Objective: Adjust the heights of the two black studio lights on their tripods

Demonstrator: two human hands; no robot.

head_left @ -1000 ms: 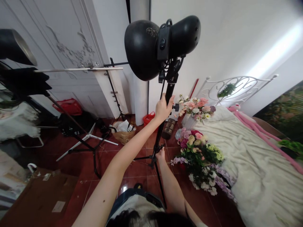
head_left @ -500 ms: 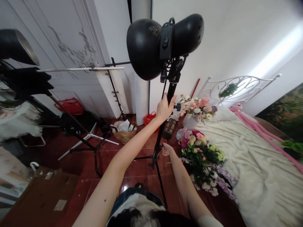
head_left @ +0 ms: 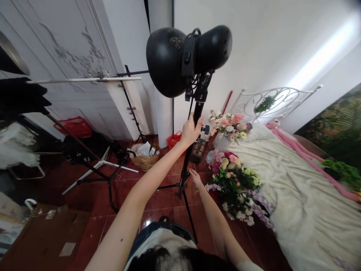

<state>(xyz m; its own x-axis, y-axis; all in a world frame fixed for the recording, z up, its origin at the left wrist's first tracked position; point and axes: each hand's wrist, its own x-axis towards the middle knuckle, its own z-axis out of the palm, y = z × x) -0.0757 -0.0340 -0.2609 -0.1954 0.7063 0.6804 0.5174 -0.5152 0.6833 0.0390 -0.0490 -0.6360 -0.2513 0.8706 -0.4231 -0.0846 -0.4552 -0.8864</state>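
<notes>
We hold a black studio light stand point(head_left: 188, 158) that rises nearly upright from the red tiled floor point(head_left: 158, 199), its long axis running from the spread tripod legs up to the lamp, leaning slightly to the right as it climbs; it stands between us and the white wall point(head_left: 254, 56), just beside the heap of artificial flowers point(head_left: 237, 180). Our left hand point(head_left: 191, 131) is clenched around the upper pole, right by the small locking knob point(head_left: 206, 129), while our right hand point(head_left: 194, 177) sits lower, fingers loose and spread beside the pole near the leg collar; we cannot tell whether it touches the pole or grips anything. On top, the black lamp head point(head_left: 188, 58) lies roughly level, its wide reflector dome pointing left toward the panelled door point(head_left: 56, 56) and its rounded rear housing pointing right. The stand's far legs are thin and hard to trace against the dark tiles, and the near leg runs down behind our head. To the right, the bed with a cream blanket point(head_left: 296, 188) is cut off by the frame edge, as is a second stand point(head_left: 96, 173) at left
</notes>
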